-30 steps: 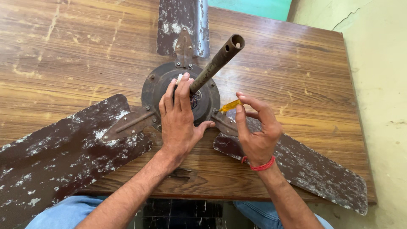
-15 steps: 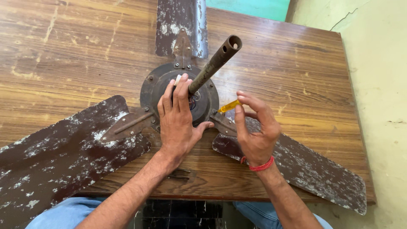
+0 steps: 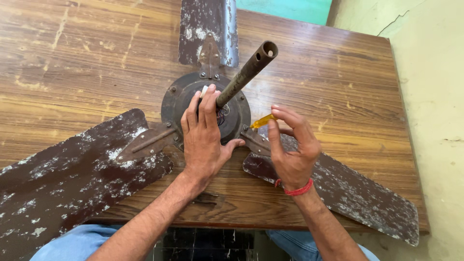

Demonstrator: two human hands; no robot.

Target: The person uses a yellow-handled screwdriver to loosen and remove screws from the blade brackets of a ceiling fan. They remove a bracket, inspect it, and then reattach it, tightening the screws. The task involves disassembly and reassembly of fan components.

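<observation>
- Pressing flat on the round dark-brown metal motor housing (image 3: 205, 104) of an old ceiling fan: left hand (image 3: 205, 137), palm down, fingers spread and pointing away from the body, fingertips touching the base of the rusty brown downrod pipe (image 3: 246, 72); not closed around anything.
- Pinching a small yellow-handled screwdriver (image 3: 262, 121): right hand (image 3: 292, 152), thumb and fingers closed on the handle, tip aimed left towards the housing's right rim, just beside a screw at the bracket of the near-right blade.
- Lying just ahead of both hands, at the table's near middle: housing, with left hand on top of it and right hand just to its right, the two hands near each other but apart.
- Rising from the housing centre and tilting up and to the right, away from the body: long axis of the pipe, open end highest.
- Spreading outward from the housing: three worn brown paint-flaked fan blades, one far (image 3: 208, 29), one near-left (image 3: 67, 174), one near-right (image 3: 338, 188), the last passing under the right wrist.
- Bearing everything: scratched wood-grain table (image 3: 72, 63), pale wall (image 3: 435, 96) to the right, blue-trousered knees (image 3: 72, 244) below the near edge.
</observation>
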